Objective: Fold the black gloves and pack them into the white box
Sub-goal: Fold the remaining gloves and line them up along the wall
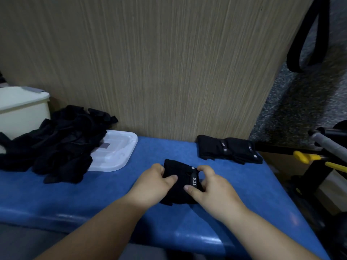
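A black glove (181, 180) with a white-lettered wrist strap lies on the blue table (112, 194) in front of me. My left hand (155, 182) grips its left side with curled fingers and thumb. My right hand (208, 184) pinches the strap on its right side. Two folded black gloves (228, 149) lie side by side at the table's back right. A heap of loose black gloves (56, 143) sits at the left. The white box (20, 107) stands at the far left behind the heap.
A clear white lid (116, 151) lies flat beside the heap, partly under it. A wood-grain panel (159, 62) rises behind the table. Beyond the table's right edge are a black frame (311, 173), yellow-handled tools (308, 156) and a hanging black strap (309, 34).
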Available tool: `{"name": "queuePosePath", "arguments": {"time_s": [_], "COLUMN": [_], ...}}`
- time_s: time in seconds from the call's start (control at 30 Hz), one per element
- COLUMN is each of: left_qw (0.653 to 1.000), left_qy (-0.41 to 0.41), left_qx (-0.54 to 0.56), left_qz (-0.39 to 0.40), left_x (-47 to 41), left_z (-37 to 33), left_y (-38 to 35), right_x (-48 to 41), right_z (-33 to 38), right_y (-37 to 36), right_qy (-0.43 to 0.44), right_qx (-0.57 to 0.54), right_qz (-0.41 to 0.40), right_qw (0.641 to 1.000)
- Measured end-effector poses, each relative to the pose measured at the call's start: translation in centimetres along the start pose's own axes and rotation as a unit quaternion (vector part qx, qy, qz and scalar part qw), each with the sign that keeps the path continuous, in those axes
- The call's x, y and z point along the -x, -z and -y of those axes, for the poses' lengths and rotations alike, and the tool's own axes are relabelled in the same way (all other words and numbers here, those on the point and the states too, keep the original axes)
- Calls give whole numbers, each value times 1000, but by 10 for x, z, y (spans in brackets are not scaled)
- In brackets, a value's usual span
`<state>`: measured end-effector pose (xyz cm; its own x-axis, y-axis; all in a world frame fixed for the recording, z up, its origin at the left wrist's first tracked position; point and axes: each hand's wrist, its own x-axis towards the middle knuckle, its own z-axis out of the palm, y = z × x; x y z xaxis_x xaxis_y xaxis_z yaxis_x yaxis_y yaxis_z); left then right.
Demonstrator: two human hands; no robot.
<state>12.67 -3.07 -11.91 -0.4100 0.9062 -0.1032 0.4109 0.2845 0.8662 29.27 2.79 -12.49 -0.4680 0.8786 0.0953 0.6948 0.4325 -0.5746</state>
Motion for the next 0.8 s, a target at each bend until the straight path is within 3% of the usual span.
{"name": "queuePosePath", "arguments": {"time_s": [0.17, 0.23, 0.33, 0.37, 0.43, 0.53, 0.67, 0.8], "left_qw": [986, 975, 961, 959, 955, 946, 937, 939], "left_qy": [12, 19, 27, 26, 32, 61, 86, 96], "left_qx": [164, 221, 274, 281, 294, 318, 338, 331], "left_qz": [-36, -32, -11, -5, 2, 9, 1, -10], "left_x": [-6, -12, -23, -27, -39, -61, -92, -117], "left_z": [-8, -12, -18, -21, -27, -34, -39, -43], "left_y": [-2, -2, -3, -3, -2, -3, -8, -15], "right_x": [-9, -17, -32, -37, -50, -72, -96, -114], "right_z": [1, 6, 16, 18, 19, 16, 9, 6], "right_y": [-4, -3, 0, 1, 2, 4, 11, 14], "right_qy": [-3, -35, -111, -128, -135, -111, -68, -60], "right_qx": [-74, -168, -422, -471, -502, -449, -222, -19], "right_qz": [-47, -39, 8, 13, -5, -68, -126, -147], "right_qw": [996, 984, 900, 873, 854, 884, 965, 987]}}
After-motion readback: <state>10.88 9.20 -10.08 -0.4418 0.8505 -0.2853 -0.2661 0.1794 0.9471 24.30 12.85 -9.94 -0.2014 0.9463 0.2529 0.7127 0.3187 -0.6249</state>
